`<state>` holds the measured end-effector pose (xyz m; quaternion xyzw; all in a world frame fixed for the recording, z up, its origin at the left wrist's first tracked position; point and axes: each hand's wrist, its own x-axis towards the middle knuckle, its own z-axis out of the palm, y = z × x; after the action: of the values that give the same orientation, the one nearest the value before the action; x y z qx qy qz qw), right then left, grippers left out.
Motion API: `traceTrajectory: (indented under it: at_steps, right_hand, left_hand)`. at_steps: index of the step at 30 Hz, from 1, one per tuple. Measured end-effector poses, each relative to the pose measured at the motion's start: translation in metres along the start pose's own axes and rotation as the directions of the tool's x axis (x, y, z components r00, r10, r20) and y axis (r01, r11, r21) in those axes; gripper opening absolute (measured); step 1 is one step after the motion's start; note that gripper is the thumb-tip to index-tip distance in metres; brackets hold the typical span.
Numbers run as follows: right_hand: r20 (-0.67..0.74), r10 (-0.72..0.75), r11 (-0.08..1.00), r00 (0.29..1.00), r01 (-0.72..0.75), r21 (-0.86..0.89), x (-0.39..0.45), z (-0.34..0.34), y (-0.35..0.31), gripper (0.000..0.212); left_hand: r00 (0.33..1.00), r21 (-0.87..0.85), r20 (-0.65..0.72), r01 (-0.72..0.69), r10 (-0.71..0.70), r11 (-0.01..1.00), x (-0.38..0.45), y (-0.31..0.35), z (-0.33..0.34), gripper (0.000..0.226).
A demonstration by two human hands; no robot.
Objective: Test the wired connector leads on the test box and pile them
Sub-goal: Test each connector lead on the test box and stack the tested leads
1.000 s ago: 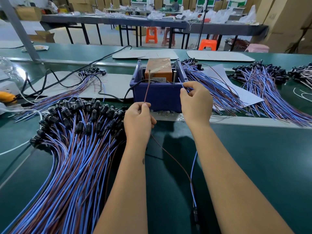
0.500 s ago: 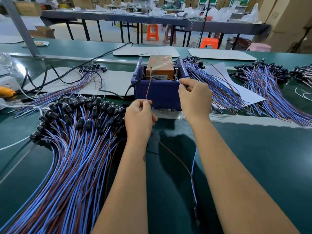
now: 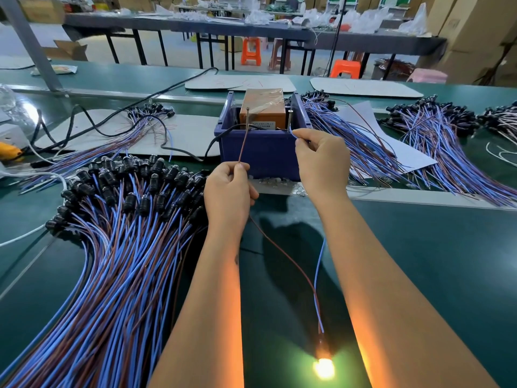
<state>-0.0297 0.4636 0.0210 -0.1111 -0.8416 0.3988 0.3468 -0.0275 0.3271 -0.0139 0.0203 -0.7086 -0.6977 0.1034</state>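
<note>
A dark blue test box (image 3: 263,155) with an orange unit (image 3: 263,107) inside stands at the middle of the green bench. Two upright metal posts rise from it. My left hand (image 3: 229,189) pinches the brown wire (image 3: 243,144) of one lead, its tip against the left post (image 3: 248,113). My right hand (image 3: 321,161) pinches the blue wire (image 3: 292,132) at the right post (image 3: 290,117). Both wires run back between my forearms to the lead's lamp end (image 3: 324,368), which glows bright yellow near the bottom edge.
A large pile of blue and brown leads with black connectors (image 3: 112,219) fans out on the left. More bundles (image 3: 391,152) lie right of the box on white paper (image 3: 391,141). A black cable (image 3: 112,130) runs to the box. Tables and orange stools (image 3: 251,50) stand behind.
The lamp end of the held lead has lit up; it was dark before. My right hand brought the blue wire tip to the right post. The left hand barely moved.
</note>
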Motion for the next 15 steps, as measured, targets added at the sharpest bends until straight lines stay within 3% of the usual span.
traceTrajectory:
  at_steps: [15]
  right_hand:
    - [0.019,0.03,0.999,0.999,-0.03,0.029,0.0012,0.0,0.0025,0.025]
  left_hand:
    - [1.0,-0.013,0.008,-0.01,0.01,1.0,0.0007,-0.0007,-0.0006,0.022]
